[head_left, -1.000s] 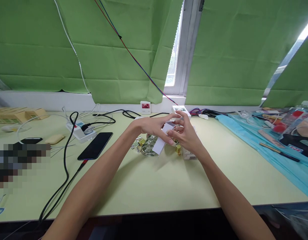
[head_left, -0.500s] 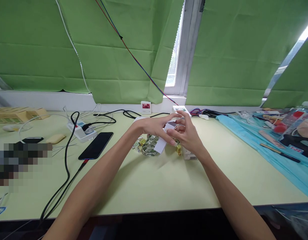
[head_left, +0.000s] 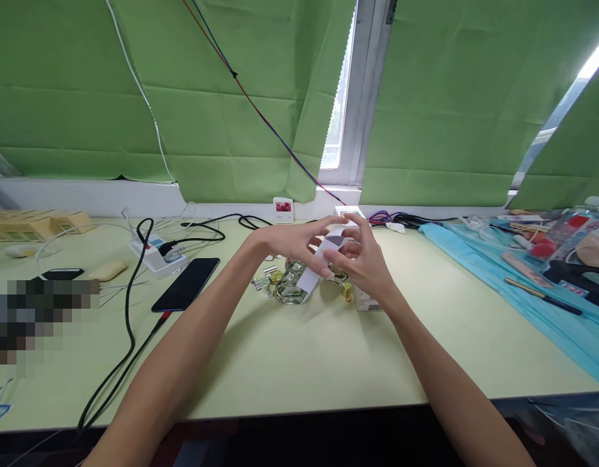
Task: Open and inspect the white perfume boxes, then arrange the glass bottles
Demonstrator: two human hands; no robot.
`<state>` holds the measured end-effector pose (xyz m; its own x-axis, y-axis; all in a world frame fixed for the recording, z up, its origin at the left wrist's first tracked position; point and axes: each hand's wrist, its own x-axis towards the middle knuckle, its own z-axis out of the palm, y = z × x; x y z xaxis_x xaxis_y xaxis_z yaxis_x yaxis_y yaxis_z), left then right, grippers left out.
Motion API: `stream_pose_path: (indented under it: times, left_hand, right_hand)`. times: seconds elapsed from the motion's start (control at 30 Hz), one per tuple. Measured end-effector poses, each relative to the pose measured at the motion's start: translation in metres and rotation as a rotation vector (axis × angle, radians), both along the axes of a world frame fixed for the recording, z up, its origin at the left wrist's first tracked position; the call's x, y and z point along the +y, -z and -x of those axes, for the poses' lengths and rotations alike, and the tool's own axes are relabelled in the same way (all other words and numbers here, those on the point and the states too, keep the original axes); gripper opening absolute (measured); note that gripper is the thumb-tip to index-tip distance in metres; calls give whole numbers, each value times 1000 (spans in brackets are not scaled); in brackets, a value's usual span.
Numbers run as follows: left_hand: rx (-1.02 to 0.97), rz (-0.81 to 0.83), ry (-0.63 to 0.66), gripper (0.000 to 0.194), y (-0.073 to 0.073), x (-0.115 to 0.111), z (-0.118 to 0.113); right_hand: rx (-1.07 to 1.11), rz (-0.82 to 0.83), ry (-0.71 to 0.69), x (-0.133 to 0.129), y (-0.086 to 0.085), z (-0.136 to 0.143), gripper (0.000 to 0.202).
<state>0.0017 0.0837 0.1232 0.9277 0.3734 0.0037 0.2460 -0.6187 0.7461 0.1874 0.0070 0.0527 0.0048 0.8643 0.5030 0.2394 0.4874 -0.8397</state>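
Observation:
Both of my hands hold a small white carton (head_left: 317,264) above the middle of the pale green table (head_left: 299,350). My left hand (head_left: 292,241) grips its left side. My right hand (head_left: 364,259) has its fingers at the carton's open top flap. Under the hands a clear glass bottle (head_left: 288,288) lies on the table, with small gold and silver caps (head_left: 269,279) beside it. Another small gold cap (head_left: 347,290) and a white box with a barcode (head_left: 367,300) sit below my right hand.
A black phone (head_left: 185,283) lies left of centre, its black cable running to a white power strip (head_left: 153,253). Cables (head_left: 241,220) and small white boxes (head_left: 282,209) line the window sill. A blue cloth (head_left: 537,305) with pens and packets covers the right end. Beige boxes (head_left: 32,224) stand far left.
Both hands have lifted the carton slightly and shifted it a little toward the far side. My right fingers have worked at its top flap.

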Motion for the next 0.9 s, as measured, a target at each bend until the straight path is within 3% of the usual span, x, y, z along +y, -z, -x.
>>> stream_pose_path:
  times: [0.13, 0.57, 0.9]
  left_hand:
    - [44, 57, -55, 114, 1, 3, 5]
    - [78, 146, -46, 114, -3, 3, 6]
    - [122, 66, -56, 115, -5, 2, 7]
  right_hand:
    - [13, -8, 0, 1, 1, -1, 84]
    - [30, 20, -54, 3, 3, -5, 93]
    - [6, 42, -45, 4, 3, -5, 95]
